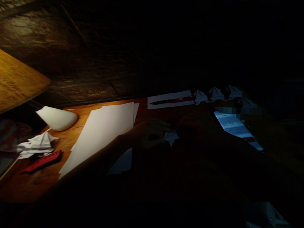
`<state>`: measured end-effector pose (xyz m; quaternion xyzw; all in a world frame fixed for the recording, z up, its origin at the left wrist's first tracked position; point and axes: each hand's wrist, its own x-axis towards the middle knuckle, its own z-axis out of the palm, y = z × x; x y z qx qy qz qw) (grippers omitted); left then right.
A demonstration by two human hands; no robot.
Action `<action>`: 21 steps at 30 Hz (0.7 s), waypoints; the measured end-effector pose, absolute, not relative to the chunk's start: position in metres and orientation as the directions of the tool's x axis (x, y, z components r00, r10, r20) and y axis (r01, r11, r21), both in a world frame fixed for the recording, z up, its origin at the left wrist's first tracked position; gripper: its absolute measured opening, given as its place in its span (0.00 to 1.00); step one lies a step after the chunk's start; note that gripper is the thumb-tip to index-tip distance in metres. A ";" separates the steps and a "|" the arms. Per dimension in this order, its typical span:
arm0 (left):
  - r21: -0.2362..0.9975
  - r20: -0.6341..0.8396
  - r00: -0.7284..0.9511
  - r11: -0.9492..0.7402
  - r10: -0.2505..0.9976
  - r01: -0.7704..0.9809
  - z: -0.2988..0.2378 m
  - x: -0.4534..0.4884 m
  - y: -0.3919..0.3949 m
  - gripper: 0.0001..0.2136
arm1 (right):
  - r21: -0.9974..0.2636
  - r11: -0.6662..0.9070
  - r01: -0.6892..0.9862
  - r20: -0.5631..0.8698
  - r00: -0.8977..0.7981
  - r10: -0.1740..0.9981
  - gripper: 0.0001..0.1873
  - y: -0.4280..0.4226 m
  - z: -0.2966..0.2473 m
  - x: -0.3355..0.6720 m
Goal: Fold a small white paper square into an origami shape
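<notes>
Deep shadow covers both hands at the middle of the head view. A small folded piece of white paper [171, 138] with pointed corners is between them. My left hand [153, 131] has curled fingers closed at the left edge of this paper. My right hand [193, 127] is a dim shape close to its right edge; its fingers are too dark to make out. Beyond the hands, a knife [171, 101] with a dark blade and red handle lies on a strip of white paper [155, 98]. White sheets [104, 125] lie loosely stacked beside my left forearm.
Several folded paper shapes [216, 93] line the far edge. A lit phone [231, 125] lies right of my right hand. At the left are a white rounded object [58, 119], a crumpled paper piece [38, 145] and a red bar [43, 162] on the wooden table [19, 189].
</notes>
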<state>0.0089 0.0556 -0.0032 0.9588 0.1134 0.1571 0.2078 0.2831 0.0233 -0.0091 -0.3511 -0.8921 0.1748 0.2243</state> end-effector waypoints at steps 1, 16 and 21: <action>0.427 0.253 0.925 -0.891 0.284 0.157 -0.003 0.008 0.056 0.07 | -0.468 0.694 0.547 0.280 -0.653 0.704 0.15 0.023 -0.009 0.283; 0.445 0.383 0.846 -0.877 0.372 0.184 -0.012 0.002 0.061 0.07 | -0.412 0.656 0.632 0.263 -0.607 0.750 0.23 0.023 -0.011 0.285; 0.403 0.420 0.794 -0.874 0.440 0.272 -0.009 0.004 0.059 0.21 | -0.507 0.478 0.717 0.166 -0.463 0.871 0.21 0.019 -0.003 0.285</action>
